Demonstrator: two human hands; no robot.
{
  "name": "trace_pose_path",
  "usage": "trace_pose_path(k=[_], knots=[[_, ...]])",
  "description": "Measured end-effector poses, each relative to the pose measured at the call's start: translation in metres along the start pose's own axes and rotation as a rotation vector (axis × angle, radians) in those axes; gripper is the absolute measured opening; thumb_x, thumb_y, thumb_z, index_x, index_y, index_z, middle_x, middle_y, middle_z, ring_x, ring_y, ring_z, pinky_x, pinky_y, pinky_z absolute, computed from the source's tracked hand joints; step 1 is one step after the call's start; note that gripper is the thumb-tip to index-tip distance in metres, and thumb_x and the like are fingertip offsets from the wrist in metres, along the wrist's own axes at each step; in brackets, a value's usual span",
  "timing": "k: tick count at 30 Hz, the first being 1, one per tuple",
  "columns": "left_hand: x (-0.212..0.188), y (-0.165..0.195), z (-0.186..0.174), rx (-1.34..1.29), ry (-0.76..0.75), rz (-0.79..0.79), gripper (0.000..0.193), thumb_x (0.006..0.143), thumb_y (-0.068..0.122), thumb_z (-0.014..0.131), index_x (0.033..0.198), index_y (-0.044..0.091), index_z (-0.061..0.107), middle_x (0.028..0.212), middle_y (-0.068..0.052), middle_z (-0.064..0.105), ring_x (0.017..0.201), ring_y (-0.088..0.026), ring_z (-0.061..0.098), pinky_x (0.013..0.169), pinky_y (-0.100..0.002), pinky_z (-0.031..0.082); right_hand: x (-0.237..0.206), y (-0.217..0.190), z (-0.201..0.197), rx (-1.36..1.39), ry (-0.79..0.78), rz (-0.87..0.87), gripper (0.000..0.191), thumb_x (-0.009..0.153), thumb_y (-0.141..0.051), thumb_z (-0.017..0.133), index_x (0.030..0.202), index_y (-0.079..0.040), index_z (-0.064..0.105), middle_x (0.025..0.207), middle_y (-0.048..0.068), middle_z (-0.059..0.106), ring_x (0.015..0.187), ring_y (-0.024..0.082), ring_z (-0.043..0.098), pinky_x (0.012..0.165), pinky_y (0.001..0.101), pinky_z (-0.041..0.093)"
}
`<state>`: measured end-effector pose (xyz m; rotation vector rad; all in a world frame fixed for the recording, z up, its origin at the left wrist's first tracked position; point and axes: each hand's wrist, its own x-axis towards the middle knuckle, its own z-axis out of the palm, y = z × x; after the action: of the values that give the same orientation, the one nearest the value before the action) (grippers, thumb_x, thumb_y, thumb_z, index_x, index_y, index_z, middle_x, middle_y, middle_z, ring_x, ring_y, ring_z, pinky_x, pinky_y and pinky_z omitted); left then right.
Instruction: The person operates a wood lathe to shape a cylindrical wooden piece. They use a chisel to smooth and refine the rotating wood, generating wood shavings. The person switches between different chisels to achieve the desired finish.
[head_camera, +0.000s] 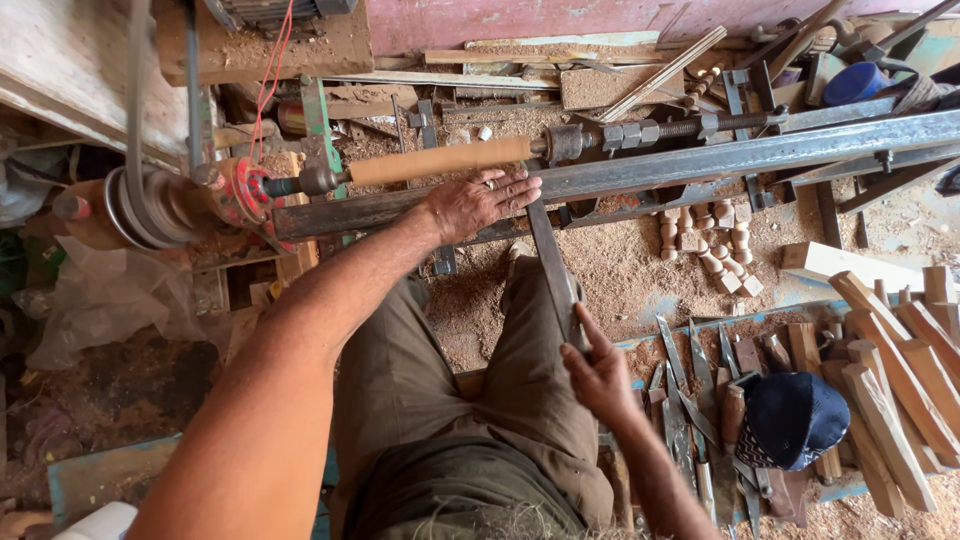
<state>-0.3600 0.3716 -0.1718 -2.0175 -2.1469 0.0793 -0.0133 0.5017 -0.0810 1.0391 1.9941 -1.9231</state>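
My left hand (480, 203) lies flat on the iron rail (700, 165) of the lathe, fingers (520, 190) together and pressing down on the far end of a long flat chisel (553, 265), so the blade has a firm rest right under the round wooden rod (440, 161). The rod sits level between the drive end on the left, next to the pulley (150, 205) with its belt, and the threaded metal centre (620, 135) on the right, which pins it so it can turn. My right hand (600, 375) is nearer to me, fingers clamped around the near end of the chisel, above my right knee; holding it far back like this seems to give me leverage to steer the edge. I cannot see the cutting tip itself, as my left hand covers it. Just right of my right hand, more chisels (690, 390) lie side by side on a low blue board, handles toward me, within easy reach. A dark blue cap (795, 420) rests over some of them. Further right is a stack of rough square wooden sticks (900, 380). Beyond the board, small turned pieces (715, 245) lie in the sawdust (620, 270) that covers the floor under the lathe.
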Motion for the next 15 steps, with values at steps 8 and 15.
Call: trace_pose_path(k=[8,15], knots=[[0.003,0.002,-0.003,-0.036,-0.025,-0.03,0.093,0.092,-0.015,0.045,0.164,0.03,0.008,0.171,0.003,0.02,0.152,-0.017,0.032,0.129,-0.037,0.025,-0.007,0.02,0.064,0.232,0.12,-0.101,0.075,0.095,-0.002,0.063,0.162,-0.016,0.031,0.056,-0.007,0.047,0.044,0.002,0.037,0.037,0.0228,0.028],[0.006,-0.003,0.004,0.104,-0.045,0.015,0.081,0.098,-0.007,0.045,0.166,0.021,0.012,0.173,-0.001,0.021,0.155,-0.015,0.028,0.13,-0.04,0.024,-0.005,0.027,0.1,0.32,0.153,-0.264,0.074,0.099,-0.001,0.062,0.165,-0.012,0.031,0.065,-0.009,0.051,0.05,0.0,0.04,0.041,0.0202,0.031]])
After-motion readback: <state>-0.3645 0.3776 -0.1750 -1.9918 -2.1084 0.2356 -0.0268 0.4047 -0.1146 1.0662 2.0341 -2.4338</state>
